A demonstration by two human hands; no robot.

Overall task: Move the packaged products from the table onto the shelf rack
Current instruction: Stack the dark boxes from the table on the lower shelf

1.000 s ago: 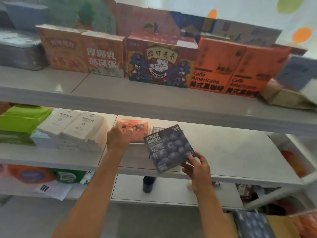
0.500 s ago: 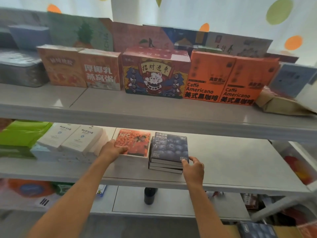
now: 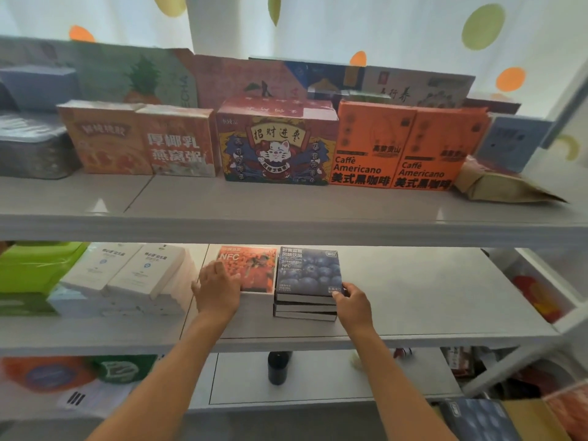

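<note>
On the middle shelf (image 3: 429, 300) of the rack lies a stack of three dark blue blueberry packs (image 3: 307, 275). My right hand (image 3: 351, 302) pinches the near right corner of the top pack. Left of the stack lies an orange-red NFC pack (image 3: 251, 268), flat on the shelf. My left hand (image 3: 218, 289) rests on its near left part with the fingers laid flat over it. More blue and orange packs (image 3: 477, 418) show at the bottom right edge, below the rack.
White boxes (image 3: 127, 278) and green packs (image 3: 31, 268) fill the middle shelf's left side. The top shelf (image 3: 286, 208) carries a row of upright cartons, among them orange Caffè Americano boxes (image 3: 394, 148). A dark bottle (image 3: 277, 367) stands on the lower shelf. A white upright (image 3: 566, 329) frames the right.
The blue pack that my right hand held in the air a second ago now lies on top of the blue stack. My left hand stays on the orange-red pack.
</note>
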